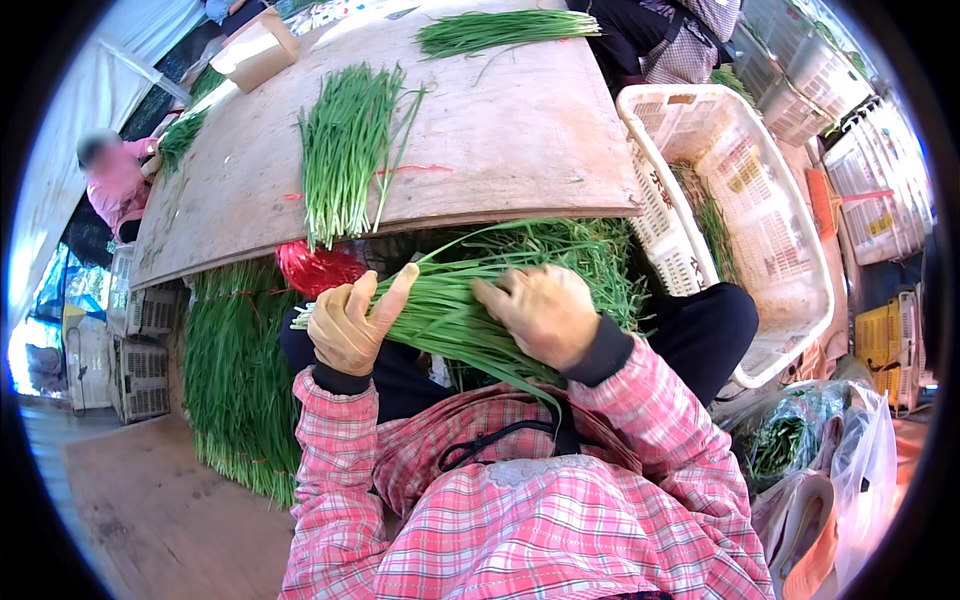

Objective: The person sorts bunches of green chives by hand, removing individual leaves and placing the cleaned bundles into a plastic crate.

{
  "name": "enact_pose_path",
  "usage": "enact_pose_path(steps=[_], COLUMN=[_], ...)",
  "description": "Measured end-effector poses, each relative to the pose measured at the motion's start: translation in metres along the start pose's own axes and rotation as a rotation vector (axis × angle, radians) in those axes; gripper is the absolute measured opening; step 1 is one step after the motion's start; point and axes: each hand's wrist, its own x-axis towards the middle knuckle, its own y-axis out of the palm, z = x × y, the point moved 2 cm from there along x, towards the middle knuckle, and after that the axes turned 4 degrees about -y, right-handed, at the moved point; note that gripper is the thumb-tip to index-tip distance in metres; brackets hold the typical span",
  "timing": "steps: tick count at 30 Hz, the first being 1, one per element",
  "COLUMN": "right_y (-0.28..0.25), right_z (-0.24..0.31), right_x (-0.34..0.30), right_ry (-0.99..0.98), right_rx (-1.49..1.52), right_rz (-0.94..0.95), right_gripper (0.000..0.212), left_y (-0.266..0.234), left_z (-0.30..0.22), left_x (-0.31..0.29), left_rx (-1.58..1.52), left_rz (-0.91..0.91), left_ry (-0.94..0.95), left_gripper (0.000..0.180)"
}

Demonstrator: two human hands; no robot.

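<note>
A bunch of green garlic chives (pixel 440 308) lies crosswise above my lap, its pale stem ends to the left. My left hand (pixel 345 325), in a tan glove, is wrapped round it near the stems. Farther along the leaves, my gloved right hand (pixel 548 315) has its fingers curled onto the greens, the fingertips partly hidden. Behind my right hand is a heap of loose chives (pixel 600 255). On the table board straight ahead rests another bunch of chives (pixel 345 150), with a red strip (pixel 425 168) lying by it. A bundle of red plastic tie strips (pixel 318 268) hangs at the board's near edge.
The wooden board (pixel 510 130) ends just beyond my hands. A white plastic crate (pixel 815 290) stands on the right, a clear plastic bag (pixel 870 440) nearer. Stacked chives (pixel 235 370) fill the left below the board. A person in pink (pixel 118 180) sits far left.
</note>
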Motion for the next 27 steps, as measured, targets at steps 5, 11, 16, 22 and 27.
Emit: enact_pose_path(steps=[5,11,16,22,27], right_y=[-0.005,-0.015,-0.039,-0.013,0.012], right_z=[0.009,-0.026,-0.07,-0.056,-0.044], right_x=[-0.045,-0.099,-0.096,-0.036,-0.033], right_ry=[0.159,0.829,0.659,0.335,0.433], right_rx=[0.129,1.186,0.581,0.308,0.697], right_rz=[0.209,-0.381,-0.372,-0.161,-0.366], right_gripper=[0.016,0.015,0.019,0.033,0.017], left_y=[0.008,0.013,0.009,0.007,0.008], left_z=[0.018,0.009,0.001,-0.01,-0.009], left_x=[-0.009,-0.009,-0.005,0.005,0.006], left_rx=[0.014,-0.013,-0.1,-0.141,-0.126], left_rz=[0.006,-0.098,-0.133,-0.131,-0.096], left_ry=[-0.108,-0.115,-0.108,-0.065,-0.015], left_gripper=[0.057,0.052,0.05,0.052,0.057])
